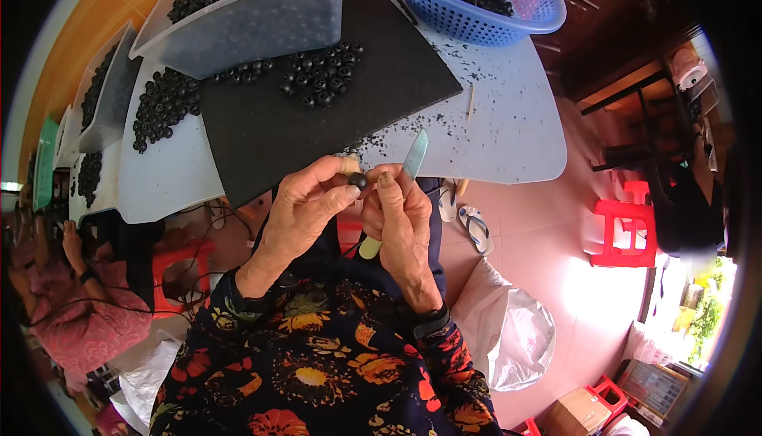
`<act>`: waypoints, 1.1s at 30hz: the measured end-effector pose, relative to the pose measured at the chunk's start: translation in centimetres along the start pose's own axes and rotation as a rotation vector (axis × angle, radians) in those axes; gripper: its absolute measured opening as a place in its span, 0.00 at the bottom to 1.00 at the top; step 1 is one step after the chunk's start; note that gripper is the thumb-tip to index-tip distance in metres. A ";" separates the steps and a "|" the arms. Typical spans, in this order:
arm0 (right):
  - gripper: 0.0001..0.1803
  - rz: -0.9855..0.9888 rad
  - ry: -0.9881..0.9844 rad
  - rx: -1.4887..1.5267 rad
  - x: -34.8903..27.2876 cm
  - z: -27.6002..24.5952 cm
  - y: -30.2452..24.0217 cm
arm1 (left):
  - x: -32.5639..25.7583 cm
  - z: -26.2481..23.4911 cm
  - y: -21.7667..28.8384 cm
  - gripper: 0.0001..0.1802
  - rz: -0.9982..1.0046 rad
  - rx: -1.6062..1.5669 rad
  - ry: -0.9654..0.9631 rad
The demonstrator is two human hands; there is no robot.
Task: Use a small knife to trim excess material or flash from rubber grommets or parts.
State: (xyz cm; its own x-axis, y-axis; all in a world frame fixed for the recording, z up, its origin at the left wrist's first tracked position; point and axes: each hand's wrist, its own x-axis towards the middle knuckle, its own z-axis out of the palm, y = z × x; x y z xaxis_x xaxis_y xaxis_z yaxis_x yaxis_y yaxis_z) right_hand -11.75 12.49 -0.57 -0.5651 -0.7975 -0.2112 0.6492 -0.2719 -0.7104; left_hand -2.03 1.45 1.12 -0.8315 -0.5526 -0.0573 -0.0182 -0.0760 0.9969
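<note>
Between the thumb and fingers of my left hand [305,198] is a round black bead [358,181], held in front of the table's near edge. My right hand [399,218] grips a small knife [415,155]; its blade points up and away, and the pale green handle end shows below my palm. The fingertips of both hands nearly meet at the bead. Beyond them lies a black mat [317,134] with a heap of loose black beads [321,75] on it. Dark shavings are scattered by the mat's right side.
A clear plastic bin [262,43] of black beads stands at the back left, a blue basket [484,19] of dark pieces at the back right. More beads [167,106] lie left. A white sack [508,333] and red stools [623,233] stand on the floor. Another person [87,309] sits left.
</note>
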 end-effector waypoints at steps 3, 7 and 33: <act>0.09 0.001 -0.004 -0.005 -0.1 -0.3 0.1 | 0.2 0.4 -0.2 0.12 0.042 -0.042 -0.016; 0.10 -0.051 0.028 -0.120 -0.2 0.1 0.4 | 0.0 0.7 -0.6 0.13 0.210 0.151 0.007; 0.08 -0.593 -0.019 -1.203 -0.6 -1.9 0.7 | 0.4 0.1 -1.1 0.12 -0.053 -0.146 -0.066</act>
State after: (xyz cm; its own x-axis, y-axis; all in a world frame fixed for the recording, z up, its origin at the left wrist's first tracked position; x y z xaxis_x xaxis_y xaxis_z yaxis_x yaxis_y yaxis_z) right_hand -11.95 13.84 -2.23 -0.5900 -0.7349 0.3345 -0.5431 0.0546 -0.8379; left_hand -2.42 1.36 0.01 -0.8662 -0.4894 -0.1008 0.0142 -0.2259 0.9740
